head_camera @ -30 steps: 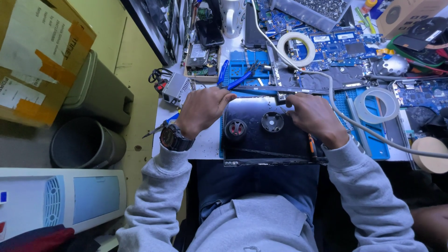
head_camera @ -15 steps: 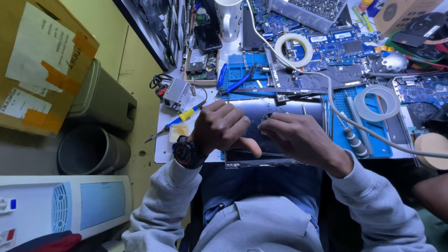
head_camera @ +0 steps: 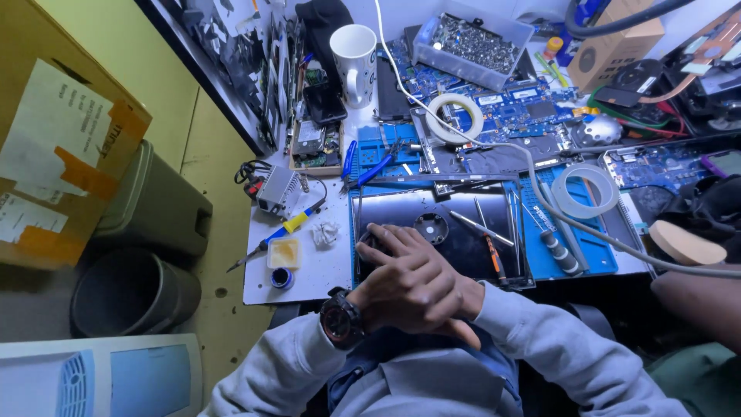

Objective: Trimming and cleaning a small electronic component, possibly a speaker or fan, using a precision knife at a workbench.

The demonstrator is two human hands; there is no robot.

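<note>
While the left hand (head_camera: 405,282) lies flat and open on the dark laptop shell (head_camera: 440,232), the right hand (head_camera: 463,297) is hidden under it, so I cannot tell its grip.

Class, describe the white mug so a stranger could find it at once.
Start at the dark laptop base under the hands, then look to the bench's far edge. The mug stands upright left of the clear box of screws, the only plain white cup there.

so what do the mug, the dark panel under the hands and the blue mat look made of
Mug: likely glazed ceramic, white and smooth with a soft sheen.
Dark panel: probably metal or hard plastic; its glossy face reflects light.
Blue mat: looks like soft silicone or rubber, matte, with moulded compartments.
</note>
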